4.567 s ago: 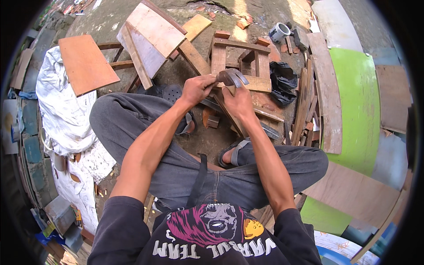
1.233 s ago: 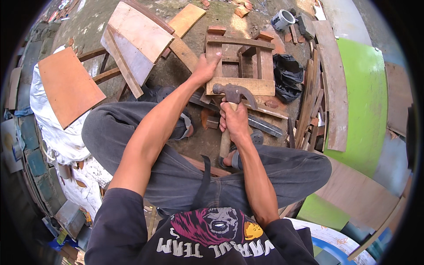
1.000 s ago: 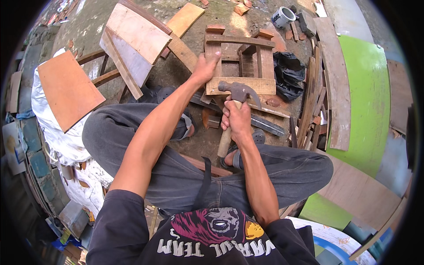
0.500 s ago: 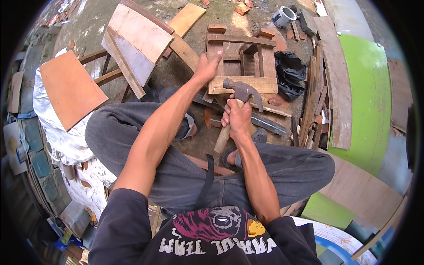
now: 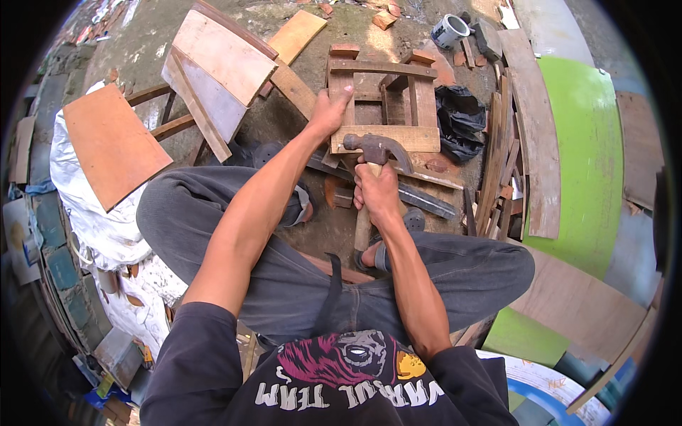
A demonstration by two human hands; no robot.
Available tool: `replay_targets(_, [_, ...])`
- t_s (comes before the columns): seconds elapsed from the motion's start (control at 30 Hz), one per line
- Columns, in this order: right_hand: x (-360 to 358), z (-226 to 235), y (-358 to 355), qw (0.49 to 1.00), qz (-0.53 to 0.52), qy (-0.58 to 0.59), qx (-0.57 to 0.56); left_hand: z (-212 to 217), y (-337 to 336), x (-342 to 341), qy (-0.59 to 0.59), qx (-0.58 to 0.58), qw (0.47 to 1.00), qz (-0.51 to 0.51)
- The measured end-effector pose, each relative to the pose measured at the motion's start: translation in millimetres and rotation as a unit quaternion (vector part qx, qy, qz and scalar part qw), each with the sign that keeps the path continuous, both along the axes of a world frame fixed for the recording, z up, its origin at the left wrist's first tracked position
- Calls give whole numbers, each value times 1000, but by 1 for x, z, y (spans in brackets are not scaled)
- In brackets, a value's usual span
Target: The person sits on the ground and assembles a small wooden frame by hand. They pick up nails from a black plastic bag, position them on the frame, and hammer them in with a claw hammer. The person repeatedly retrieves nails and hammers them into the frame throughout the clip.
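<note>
My right hand (image 5: 378, 189) is closed round the wooden handle of a claw hammer (image 5: 375, 147). The hammer's rusty head lies over the near board of a small wooden frame (image 5: 415, 140), its claw curving to the right. My left hand (image 5: 331, 112) grips the left side of that frame, thumb on top and the other fingers mostly hidden behind the wood. The frame is built of short planks with crosspieces and stands between my feet, partly over a dark metal bar (image 5: 426, 201) on the ground.
Loose boards (image 5: 224, 57) and an orange-brown panel (image 5: 117, 145) lie to the left. On the right are a black plastic bag (image 5: 460, 121), stacked wood strips (image 5: 501, 156) and a green sheet (image 5: 579, 163). A paint can (image 5: 450, 32) stands at the far right.
The hammer has turned, its handle now more upright and its head slightly lower and further left. My left hand keeps its hold on the frame.
</note>
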State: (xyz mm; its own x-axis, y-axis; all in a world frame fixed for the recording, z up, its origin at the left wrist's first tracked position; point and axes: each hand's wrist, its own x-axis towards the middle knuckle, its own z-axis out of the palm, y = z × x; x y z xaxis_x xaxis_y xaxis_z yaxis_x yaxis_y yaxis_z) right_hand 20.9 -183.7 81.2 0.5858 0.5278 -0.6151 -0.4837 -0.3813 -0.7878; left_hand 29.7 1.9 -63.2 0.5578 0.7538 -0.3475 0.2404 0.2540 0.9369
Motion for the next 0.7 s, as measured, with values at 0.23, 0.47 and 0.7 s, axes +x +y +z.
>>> replay_targets(0.23, [26, 43, 2, 914, 93, -396, 5, 2, 1, 2, -50, -49, 997, 12])
replay_targets(0.47, [-1, 42, 7, 864, 123, -485, 55, 6, 0, 2, -67, -94, 993, 9])
replay_targets(0.7, [-2, 47, 7, 911, 147, -386, 6, -9, 3, 2, -89, -79, 993, 19])
